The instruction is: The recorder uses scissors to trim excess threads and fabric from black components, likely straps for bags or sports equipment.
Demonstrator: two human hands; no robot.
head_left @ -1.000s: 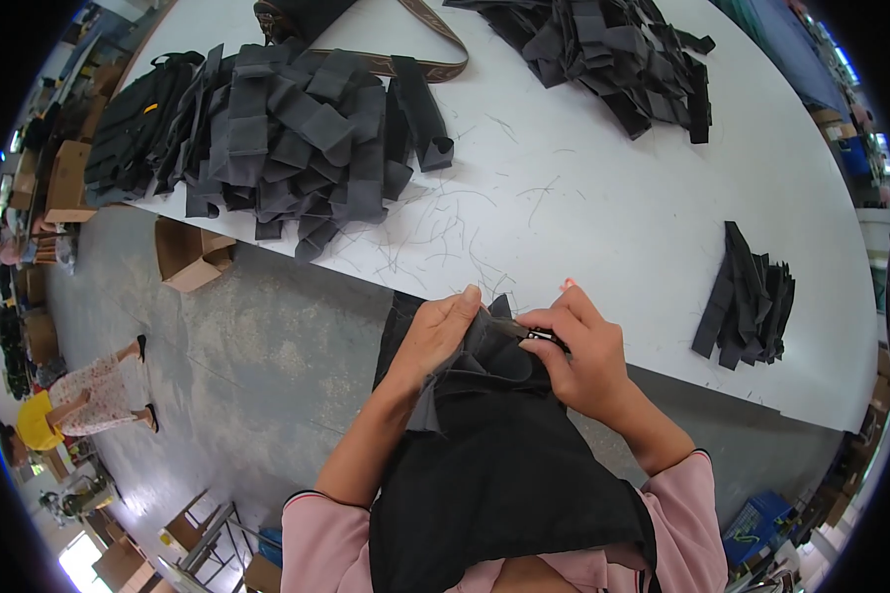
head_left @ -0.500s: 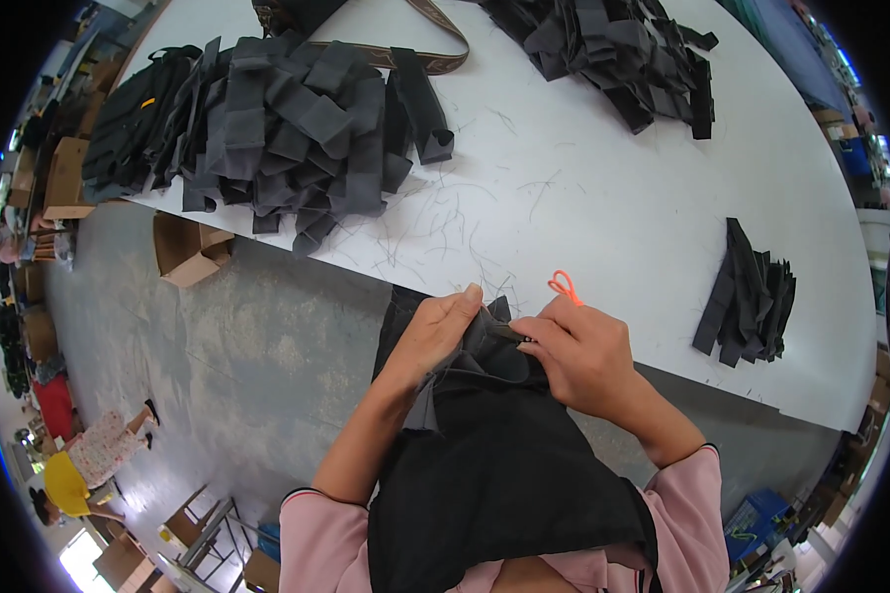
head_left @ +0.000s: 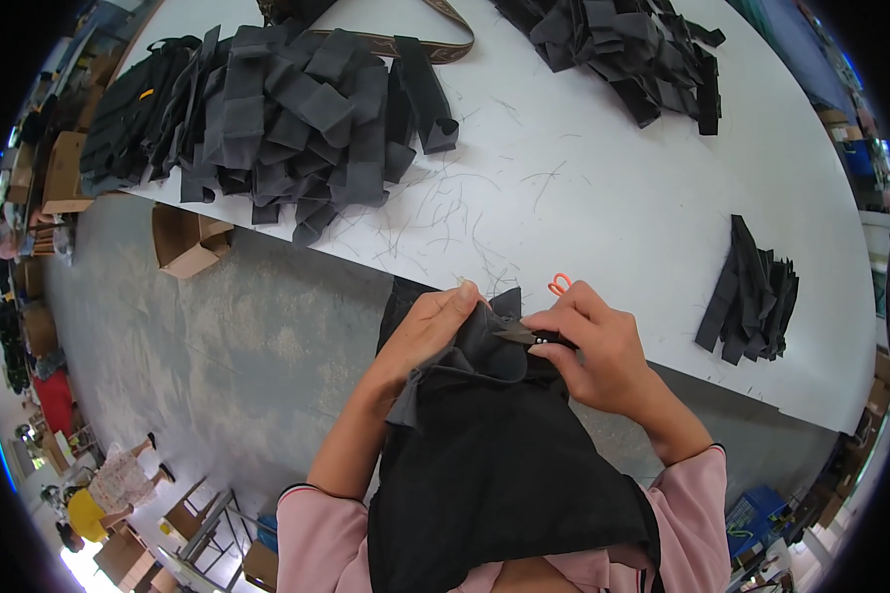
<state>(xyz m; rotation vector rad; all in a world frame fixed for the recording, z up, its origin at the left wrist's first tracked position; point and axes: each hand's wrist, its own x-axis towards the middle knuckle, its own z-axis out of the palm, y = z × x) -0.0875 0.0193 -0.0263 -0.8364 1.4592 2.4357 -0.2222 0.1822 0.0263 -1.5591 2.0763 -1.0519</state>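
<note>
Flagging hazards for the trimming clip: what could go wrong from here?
1. The snips in the right hand point at the left hand pinching the dark fabric; a slip could nick a finger.
2. The blades sit in bunched folds, so they may cut cloth instead of thread.

Bright, even daylight-like lighting across the white table [head_left: 603,198], soft faint shadows only, no harsh glare, sharp focus in the centre, strong fisheye bending and black vignette at the rim, slightly smeared detail toward the edges.
</note>
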